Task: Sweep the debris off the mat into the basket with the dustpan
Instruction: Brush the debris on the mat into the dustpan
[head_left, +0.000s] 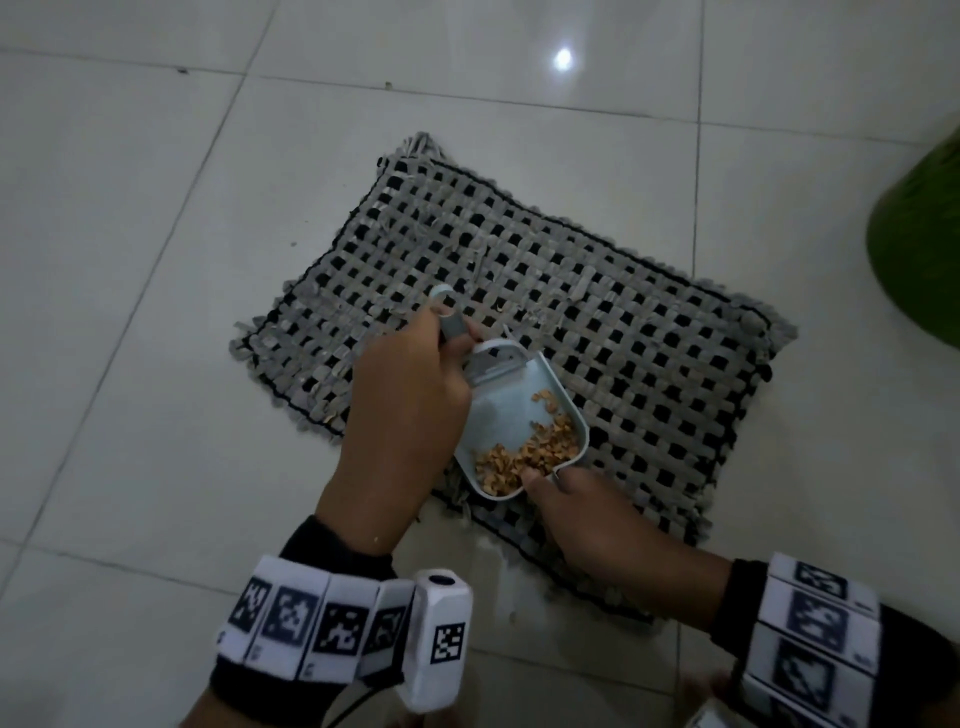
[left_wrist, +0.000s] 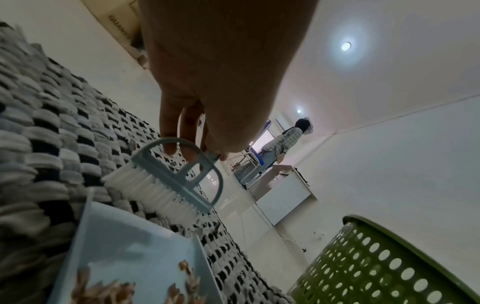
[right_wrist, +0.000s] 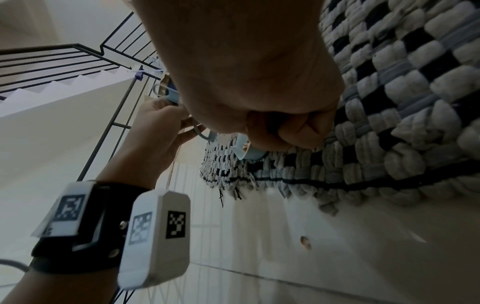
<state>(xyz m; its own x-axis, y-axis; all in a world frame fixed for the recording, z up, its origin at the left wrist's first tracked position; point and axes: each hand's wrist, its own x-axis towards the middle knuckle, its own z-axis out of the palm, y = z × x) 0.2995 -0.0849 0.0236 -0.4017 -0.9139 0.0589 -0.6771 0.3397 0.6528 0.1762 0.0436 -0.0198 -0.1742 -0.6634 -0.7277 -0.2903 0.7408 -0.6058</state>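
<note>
A woven grey-and-black mat (head_left: 623, 312) lies on the tiled floor. On its near left part sits a light blue dustpan (head_left: 509, 410) holding a heap of tan debris (head_left: 524, 452). My left hand (head_left: 410, 405) grips the handle of a small blue brush (head_left: 491, 364), whose white bristles (left_wrist: 145, 185) rest at the pan's far end. My right hand (head_left: 597, 519) curls round the pan's near edge (right_wrist: 246, 153), beside the heap. The green perforated basket (head_left: 919, 234) stands on the floor to the right of the mat, apart from both hands.
White floor tiles (head_left: 156, 260) surround the mat. One tan crumb (right_wrist: 305, 242) lies on the floor near the mat's fringe. In the left wrist view a person (left_wrist: 285, 142) stands far off beside low white furniture (left_wrist: 283, 191). A staircase with a black railing (right_wrist: 64, 57) rises on the left.
</note>
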